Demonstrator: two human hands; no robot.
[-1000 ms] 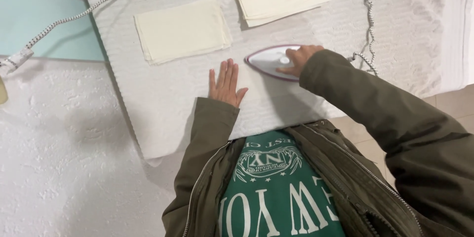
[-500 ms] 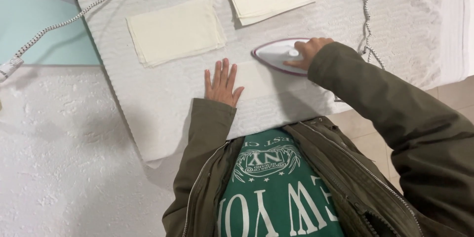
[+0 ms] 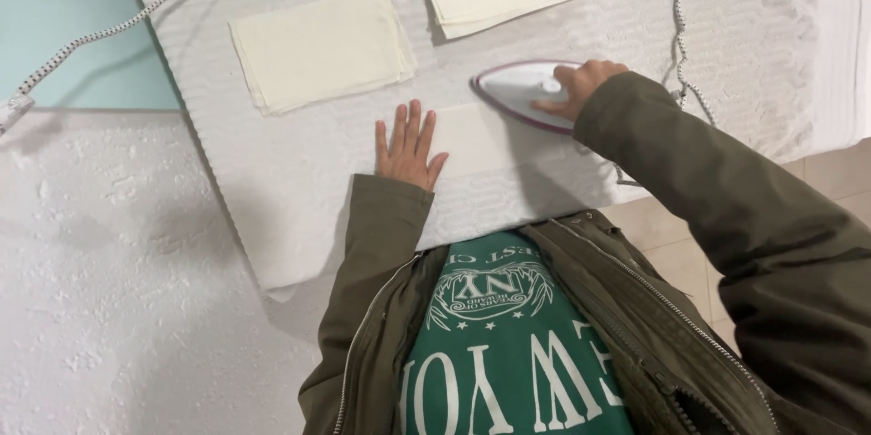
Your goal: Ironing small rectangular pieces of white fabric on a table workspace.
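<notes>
- Right hand (image 3: 581,86) clasps the iron (image 3: 522,93) from above; left hand (image 3: 408,145) lies flat, fingers spread, on the cream cloth (image 3: 481,140).
- Iron's long axis runs left-right, tip pointing left, at the cloth's upper right corner.
- White towel-covered board (image 3: 299,190) under all; two folded cloth stacks (image 3: 322,47) beyond, well apart from the iron.
- Cord (image 3: 676,27) trails along the right edge.

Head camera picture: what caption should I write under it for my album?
Right hand gripping a white iron on a pale cloth, left hand flat beside it.
</notes>
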